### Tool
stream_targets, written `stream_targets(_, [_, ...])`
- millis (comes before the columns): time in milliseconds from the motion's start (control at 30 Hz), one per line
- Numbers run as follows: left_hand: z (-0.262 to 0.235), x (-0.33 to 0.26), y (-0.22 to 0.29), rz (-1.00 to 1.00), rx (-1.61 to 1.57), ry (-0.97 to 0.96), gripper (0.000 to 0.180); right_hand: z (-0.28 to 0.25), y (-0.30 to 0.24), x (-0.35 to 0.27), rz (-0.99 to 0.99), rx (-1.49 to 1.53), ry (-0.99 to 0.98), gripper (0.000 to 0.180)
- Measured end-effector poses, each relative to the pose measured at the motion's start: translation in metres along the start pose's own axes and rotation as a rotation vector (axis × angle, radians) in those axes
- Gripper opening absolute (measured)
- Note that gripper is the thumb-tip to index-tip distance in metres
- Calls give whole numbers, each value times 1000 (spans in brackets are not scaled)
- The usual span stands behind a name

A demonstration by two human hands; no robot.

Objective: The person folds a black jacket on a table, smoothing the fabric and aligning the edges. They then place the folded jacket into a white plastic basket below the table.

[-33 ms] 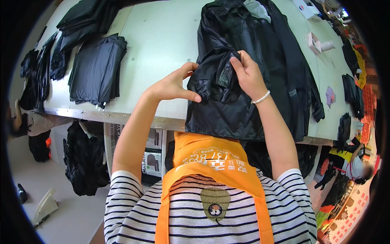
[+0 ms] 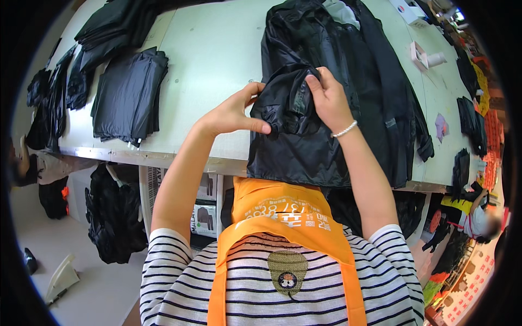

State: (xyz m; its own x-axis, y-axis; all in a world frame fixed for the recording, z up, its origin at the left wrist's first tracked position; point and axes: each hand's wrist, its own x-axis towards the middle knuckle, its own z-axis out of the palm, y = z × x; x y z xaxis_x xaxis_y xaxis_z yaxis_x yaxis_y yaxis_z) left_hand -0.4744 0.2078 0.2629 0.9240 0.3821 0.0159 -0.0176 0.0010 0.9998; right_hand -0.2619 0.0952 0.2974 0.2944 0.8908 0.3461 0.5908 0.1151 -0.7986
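A thin, shiny black jacket (image 2: 375, 98) lies spread on the table in front of me, its lower edge hanging at the table's front edge. A bunched, folded part of it is raised between my hands. My left hand (image 2: 234, 113) cups that part from the left, thumb on the front and fingertips partly hidden behind the cloth. On the other side, my right hand (image 2: 330, 100) pinches the top of the bunch between thumb and fingers. Whether this part is a hood or a sleeve I cannot tell.
The pale table (image 2: 206, 51) bears a folded stack of black garments (image 2: 130, 95) and a larger black pile (image 2: 114, 24) at the left. At the right are a white holder (image 2: 420, 56) and a white box (image 2: 410, 12). Black garments (image 2: 115, 212) hang below the table, left.
Almost nothing differs. My right hand and the jacket sit very slightly further left in the picture.
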Motion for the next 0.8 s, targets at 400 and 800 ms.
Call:
stream_targets(400, [35,44,12,-219,-412,368,39,6,19,-11,571,651,184,35])
stream_targets(800, [119,38,55,115,253,660,28,-8,13,-25,373,-26,498,21])
